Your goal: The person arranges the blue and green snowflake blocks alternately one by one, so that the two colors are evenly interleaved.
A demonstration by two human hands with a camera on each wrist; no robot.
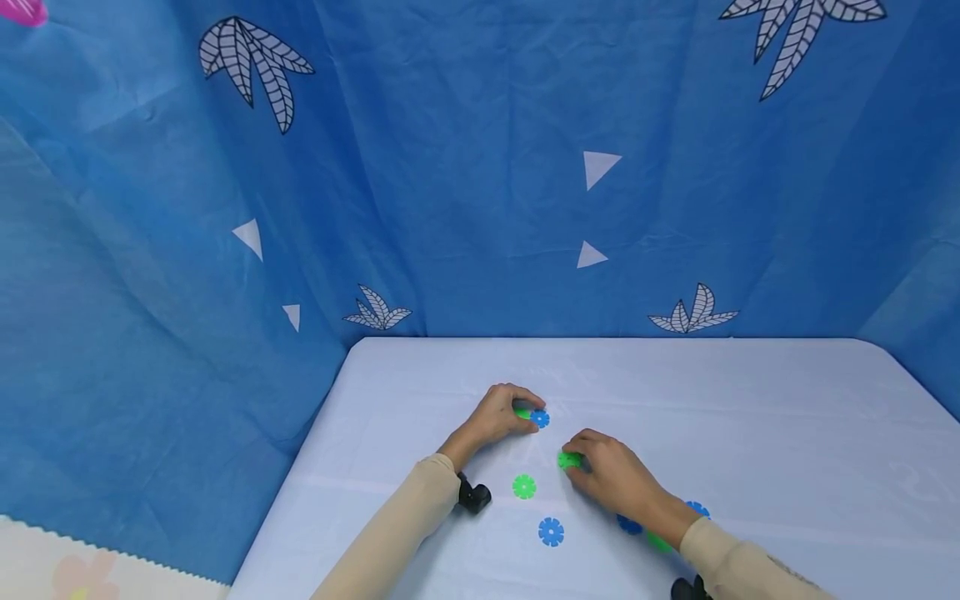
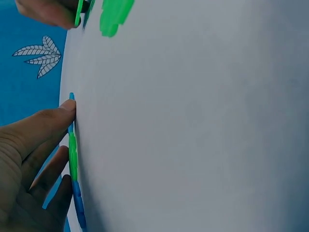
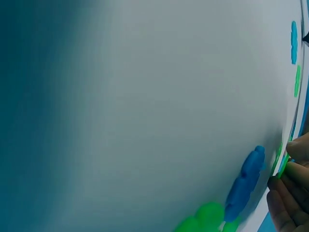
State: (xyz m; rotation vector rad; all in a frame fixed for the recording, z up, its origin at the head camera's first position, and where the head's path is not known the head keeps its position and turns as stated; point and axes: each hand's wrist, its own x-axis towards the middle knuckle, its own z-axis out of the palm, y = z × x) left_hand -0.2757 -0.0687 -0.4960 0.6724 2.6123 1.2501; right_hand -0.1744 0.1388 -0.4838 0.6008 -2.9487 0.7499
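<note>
My left hand (image 1: 498, 412) is at the middle of the white table, thumb and index finger at opposite edges of a blue notched building disc (image 1: 540, 418). A green notched disc (image 1: 522, 413) sits against it under the palm. From the left wrist, the thumb presses the blue disc's edge, and a green disc (image 2: 73, 157) and another blue disc (image 2: 78, 205) continue in line from it. Nearer and to the right, my right hand (image 1: 618, 475) pinches a green notched disc (image 1: 569, 461) between thumb and fingers. Its fingertips (image 3: 294, 150) show at the right wrist view's edge.
A loose green disc (image 1: 524, 487) and blue disc (image 1: 551, 532) lie between the forearms. Under the right wrist are a blue disc (image 1: 628, 525), a green one (image 1: 660, 542) and another blue one (image 1: 698, 508). Blue patterned cloth (image 1: 480, 183) hangs behind the table (image 1: 750, 417).
</note>
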